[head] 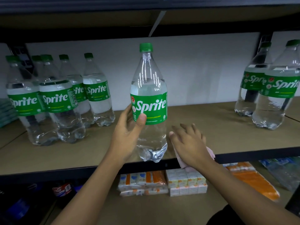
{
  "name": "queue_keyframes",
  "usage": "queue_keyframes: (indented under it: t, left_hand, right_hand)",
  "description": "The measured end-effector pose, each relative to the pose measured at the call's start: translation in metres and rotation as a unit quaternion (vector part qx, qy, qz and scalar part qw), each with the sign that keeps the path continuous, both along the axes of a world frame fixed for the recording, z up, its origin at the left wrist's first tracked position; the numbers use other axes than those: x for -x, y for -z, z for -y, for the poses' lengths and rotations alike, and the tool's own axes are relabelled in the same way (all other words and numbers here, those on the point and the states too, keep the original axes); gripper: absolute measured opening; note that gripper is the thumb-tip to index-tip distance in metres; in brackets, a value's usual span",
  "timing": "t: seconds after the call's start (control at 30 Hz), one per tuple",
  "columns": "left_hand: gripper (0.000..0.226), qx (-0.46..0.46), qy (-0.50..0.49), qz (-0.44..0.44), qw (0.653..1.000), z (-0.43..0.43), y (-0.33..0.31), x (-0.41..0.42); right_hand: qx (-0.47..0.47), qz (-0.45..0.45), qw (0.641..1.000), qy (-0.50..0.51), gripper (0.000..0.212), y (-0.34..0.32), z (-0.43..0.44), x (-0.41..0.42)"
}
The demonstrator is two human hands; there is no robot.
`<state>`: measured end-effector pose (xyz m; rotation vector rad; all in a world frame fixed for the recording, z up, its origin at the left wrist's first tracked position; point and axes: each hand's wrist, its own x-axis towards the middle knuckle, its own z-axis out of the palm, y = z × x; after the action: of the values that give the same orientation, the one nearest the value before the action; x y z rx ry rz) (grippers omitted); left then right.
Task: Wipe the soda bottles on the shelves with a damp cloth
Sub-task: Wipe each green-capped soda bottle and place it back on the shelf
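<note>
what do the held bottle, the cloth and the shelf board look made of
Held bottle: probably clear glossy plastic, by the see-through wall and bright streaks. Cloth: soft pale pink fabric, crumpled under the right hand. Shelf board: matte brown, perhaps fibreboard or cardboard.

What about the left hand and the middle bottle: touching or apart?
Touching. The head view shows the left hand wrapped around the middle bottle, thumb pressed across its front.

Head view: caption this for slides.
Left hand grips a clear, green-capped plastic Sprite bottle; right hand presses a pink cloth onto the brown shelf.
</note>
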<state>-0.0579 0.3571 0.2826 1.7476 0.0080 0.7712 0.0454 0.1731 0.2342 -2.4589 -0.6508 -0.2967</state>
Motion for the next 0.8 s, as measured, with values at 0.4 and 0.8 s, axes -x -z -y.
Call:
queue_keyframes:
  t: [0.4, 0.8]
  left_hand:
    - [0.077, -0.018, -0.026, -0.059, 0.998, -0.015, 0.041, 0.012]
    - [0.086, -0.039, -0.024, -0.081, 0.996, -0.036, 0.044, -0.086]
  right_hand:
    - [-0.315, -0.126, 0.92, -0.195, 0.071, -0.007, -0.024, 0.033]
    - [-0.292, -0.11, 0.933, -0.179, 0.08, -0.014, -0.049, -0.056]
